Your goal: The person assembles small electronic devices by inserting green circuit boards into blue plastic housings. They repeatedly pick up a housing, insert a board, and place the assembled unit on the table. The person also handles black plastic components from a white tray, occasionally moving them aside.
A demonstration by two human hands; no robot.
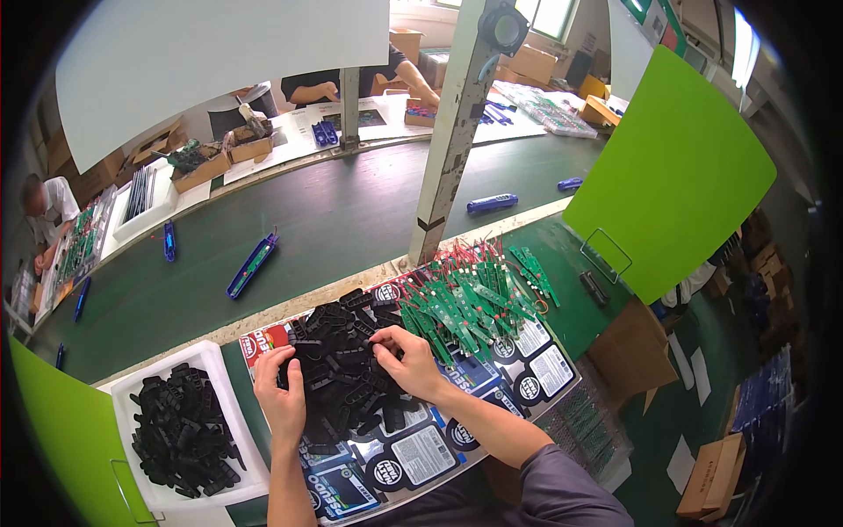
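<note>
A heap of small black plastic parts (pixel 347 369) lies on the printed sheets in front of me. At its left edge, my left hand (pixel 281 400) has its thumb and fingers curled around a dark piece that looks like one of these parts. My right hand (pixel 408 362) reaches over the heap's right side, thumb and forefinger pinched on a black part mostly hidden by the fingertips. Beyond my right hand, green circuit boards (pixel 465 303) with red wires are piled up. A white tray (pixel 243 430) to the left holds more black parts.
A dark conveyor belt (pixel 342 220) crosses ahead, carrying several blue casings (pixel 253 265). An upright metal post (pixel 450 132) stands at its near edge. Green panels (pixel 676 167) flank the bench. Across the belt, other people (pixel 53 211) work beside cardboard boxes (pixel 200 171).
</note>
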